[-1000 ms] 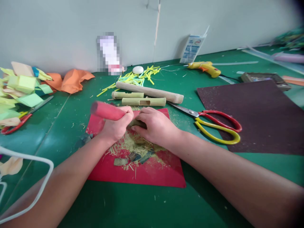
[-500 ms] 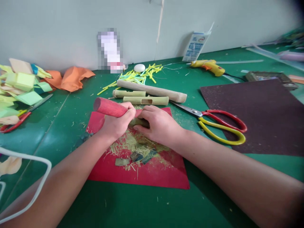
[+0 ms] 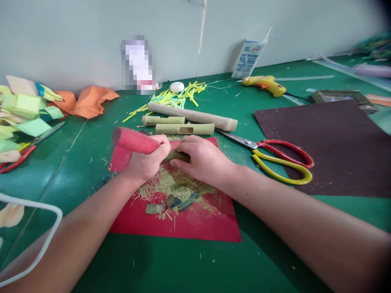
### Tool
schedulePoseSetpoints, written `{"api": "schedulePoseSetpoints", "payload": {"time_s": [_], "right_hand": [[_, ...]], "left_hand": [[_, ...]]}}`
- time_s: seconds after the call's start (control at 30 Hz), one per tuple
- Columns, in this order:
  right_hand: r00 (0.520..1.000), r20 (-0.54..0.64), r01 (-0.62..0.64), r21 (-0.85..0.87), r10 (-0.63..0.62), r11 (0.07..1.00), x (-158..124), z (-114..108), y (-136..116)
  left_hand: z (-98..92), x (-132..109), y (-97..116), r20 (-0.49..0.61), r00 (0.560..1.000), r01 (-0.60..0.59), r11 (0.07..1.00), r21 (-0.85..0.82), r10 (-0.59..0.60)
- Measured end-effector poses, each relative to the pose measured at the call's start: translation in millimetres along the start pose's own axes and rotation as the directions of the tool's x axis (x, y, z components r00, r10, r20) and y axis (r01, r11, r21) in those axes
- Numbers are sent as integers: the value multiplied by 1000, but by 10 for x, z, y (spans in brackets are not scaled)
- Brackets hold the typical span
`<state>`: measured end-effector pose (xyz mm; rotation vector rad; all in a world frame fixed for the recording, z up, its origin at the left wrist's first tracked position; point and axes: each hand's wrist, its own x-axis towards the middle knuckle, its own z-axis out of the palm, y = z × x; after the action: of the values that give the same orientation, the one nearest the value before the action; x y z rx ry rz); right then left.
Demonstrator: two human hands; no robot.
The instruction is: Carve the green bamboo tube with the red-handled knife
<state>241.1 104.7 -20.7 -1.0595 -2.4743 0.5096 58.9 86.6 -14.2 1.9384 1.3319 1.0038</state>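
My left hand (image 3: 146,162) is closed around a red wooden handle (image 3: 131,141) that sticks out up and to the left. Whatever blade it carries is hidden by my fingers. My right hand (image 3: 203,160) presses down on a short greenish bamboo piece (image 3: 177,156) and grips it, fingers curled over it. Both hands meet over a red sheet (image 3: 195,221) strewn with pale bamboo shavings (image 3: 171,189) and a few dark bark chips.
Behind the hands lie two bamboo tubes (image 3: 185,129), a wooden stick (image 3: 195,116) and yellow-green strips (image 3: 171,99). Red-and-yellow scissors (image 3: 275,156) and a dark brown sheet (image 3: 330,146) are to the right. A glue gun (image 3: 265,84) sits far back, coloured paper (image 3: 27,114) on the left.
The red handle's outer end has swung slightly left and lower. My right hand stays on the bamboo piece. The view has shifted a little.
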Motion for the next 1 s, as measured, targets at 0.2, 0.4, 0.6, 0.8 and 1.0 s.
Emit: {"api": "schedulePoseSetpoints", "payload": {"time_s": [0.2,0.4,0.6,0.8,1.0], "right_hand": [[1000,-5,0,14,0,1000,8,26,-16],[1000,-15,3,-2,-3,1000,-6,35,-25],[1000,4,-4,-20,5,1000,-5,13,-30],[1000,-2,3,-14,-3,1000,3,11,-7],[1000,-16,16,24,-16,1000,8,27,-5]], "left_hand": [[31,3,-33,-163,985,26,982,-188,-57],[44,27,22,-99,992,71,994,-81,-79],[19,16,-24,-83,994,68,995,-70,-74],[7,1,-1,-45,999,-17,999,38,19],[20,-19,0,-17,999,-52,999,8,52]]}}
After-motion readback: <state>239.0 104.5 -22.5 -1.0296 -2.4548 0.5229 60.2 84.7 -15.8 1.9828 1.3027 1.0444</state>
